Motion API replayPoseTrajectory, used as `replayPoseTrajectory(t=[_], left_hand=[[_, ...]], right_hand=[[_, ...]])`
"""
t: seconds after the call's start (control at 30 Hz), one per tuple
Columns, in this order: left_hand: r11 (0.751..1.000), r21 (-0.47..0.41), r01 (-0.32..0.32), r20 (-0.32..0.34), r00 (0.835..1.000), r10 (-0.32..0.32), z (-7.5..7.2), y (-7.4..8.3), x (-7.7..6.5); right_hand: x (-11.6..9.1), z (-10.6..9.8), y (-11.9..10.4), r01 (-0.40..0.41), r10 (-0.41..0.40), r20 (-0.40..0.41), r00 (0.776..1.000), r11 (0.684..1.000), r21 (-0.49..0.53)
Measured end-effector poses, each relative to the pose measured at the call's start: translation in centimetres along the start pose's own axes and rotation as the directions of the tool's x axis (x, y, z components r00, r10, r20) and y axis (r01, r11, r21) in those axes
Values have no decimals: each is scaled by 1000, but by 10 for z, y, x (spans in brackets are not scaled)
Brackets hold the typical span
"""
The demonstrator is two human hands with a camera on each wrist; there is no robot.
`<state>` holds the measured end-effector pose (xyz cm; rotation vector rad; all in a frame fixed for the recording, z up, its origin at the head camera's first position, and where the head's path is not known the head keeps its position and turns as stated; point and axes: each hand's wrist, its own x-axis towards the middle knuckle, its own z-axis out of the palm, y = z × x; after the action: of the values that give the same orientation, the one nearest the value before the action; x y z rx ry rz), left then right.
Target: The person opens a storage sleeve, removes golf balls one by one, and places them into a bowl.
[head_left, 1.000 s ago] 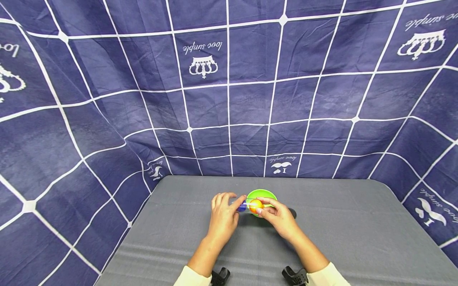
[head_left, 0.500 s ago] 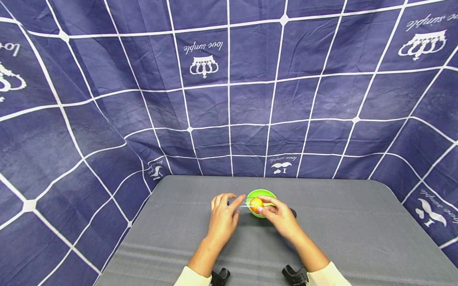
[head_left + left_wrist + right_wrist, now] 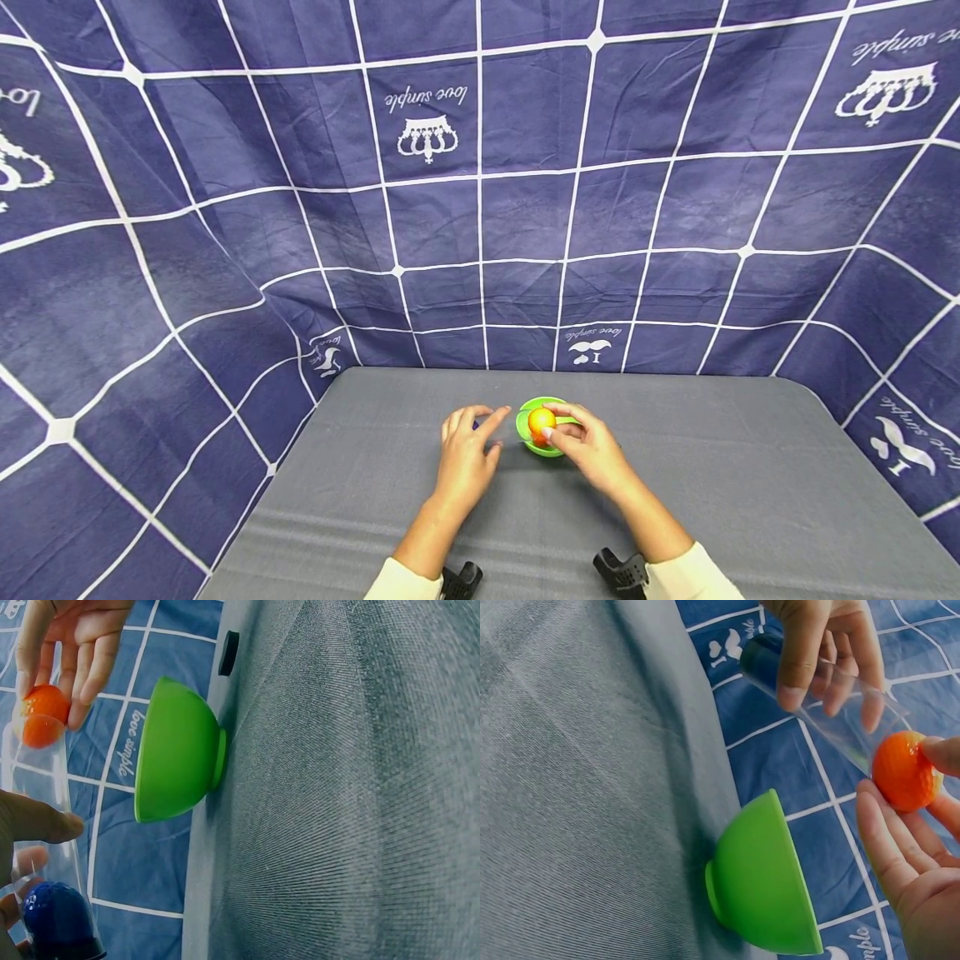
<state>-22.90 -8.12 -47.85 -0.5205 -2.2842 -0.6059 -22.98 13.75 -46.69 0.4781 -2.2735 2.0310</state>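
Observation:
My left hand grips a clear plastic tube, thumb on one side and fingers on the other. A blue ball sits inside at the tube's dark-capped end; the left hand mostly hides it in the head view. At the tube's other end, my right hand pinches a dimpled orange ball between thumb and fingers. The orange ball is right at the tube's mouth, overlapping its rim in the left wrist view. A green bowl stands upright on the table below the hands, partly behind the orange ball in the head view.
A flat black round piece lies on the grey cloth-covered table beyond the bowl, near the right hand. A blue curtain with white lines hangs behind the table and along its sides.
The blue ball has slid left along the tube to the capped end under the left hand. The right hand and orange ball have shifted slightly up and right; the left hand is nearly still.

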Motion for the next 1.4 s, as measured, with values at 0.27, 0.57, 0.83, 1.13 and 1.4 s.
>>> replayPoseTrajectory(t=[0.27, 0.57, 0.83, 1.13, 1.4], left_hand=[[996, -38, 79, 14, 997, -78, 3, -4, -2], [988, -67, 136, 34, 990, -134, 4, -5, -3], [982, -101, 162, 31, 987, -159, 5, -7, -4], [979, -113, 168, 38, 986, -165, 5, -8, -3], [976, -117, 181, 40, 983, -178, 5, -9, -2]], right_hand=[[6, -7, 2, 97, -99, -22, 995, 994, -48], [11, -16, 7, 1, -1, -2, 1000, 989, -149], [16, -18, 13, -16, 25, 27, 999, 955, -297], [18, -17, 14, 78, -30, 114, 993, 892, -445], [23, -18, 16, 205, -90, 228, 969, 809, -551]])
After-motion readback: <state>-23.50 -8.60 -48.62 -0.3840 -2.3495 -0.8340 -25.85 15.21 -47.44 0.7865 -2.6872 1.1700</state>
